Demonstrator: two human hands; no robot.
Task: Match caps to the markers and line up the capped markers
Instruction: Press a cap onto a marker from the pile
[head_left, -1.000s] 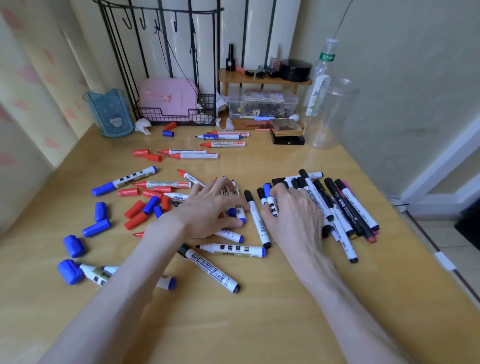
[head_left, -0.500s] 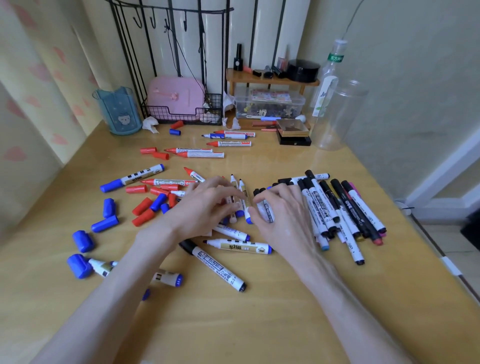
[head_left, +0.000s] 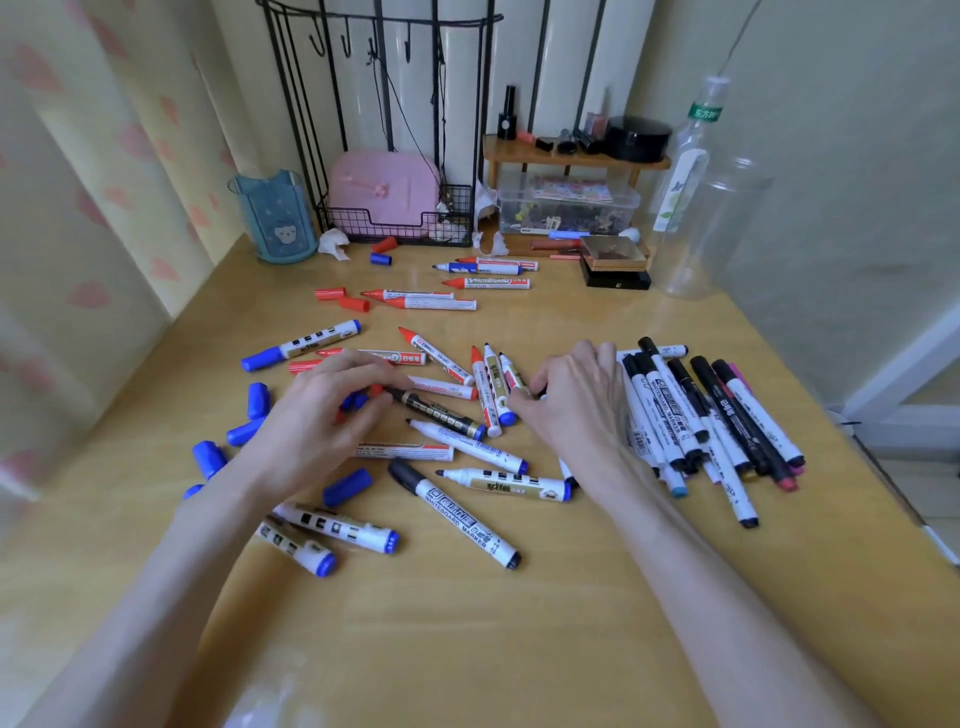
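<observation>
Markers and loose caps are scattered over a wooden table (head_left: 467, 623). My left hand (head_left: 327, 421) lies over loose blue and red caps, its fingertips pinching the tip end of a black-and-gold marker (head_left: 441, 413). My right hand (head_left: 571, 410) is curled at the left edge of a pile of black-capped markers (head_left: 701, 415); something small and dark shows under its fingertips. Uncapped markers (head_left: 467, 444) lie between my hands. A black-capped whiteboard marker (head_left: 457, 514) lies nearer me. Blue caps (head_left: 258, 400) sit at the left, red caps (head_left: 330, 294) farther back.
Along the back stand a blue pen cup (head_left: 274, 218), a wire rack with a pink box (head_left: 384, 192), a small wooden shelf (head_left: 571, 156) over a clear storage box (head_left: 566, 208), a plastic bottle (head_left: 685, 156) and a clear jar (head_left: 727, 228). The table's edge runs along the right.
My left hand has moved left onto the caps and closed on the black-and-gold marker's tip. My right hand has slid off the marker pile toward the middle.
</observation>
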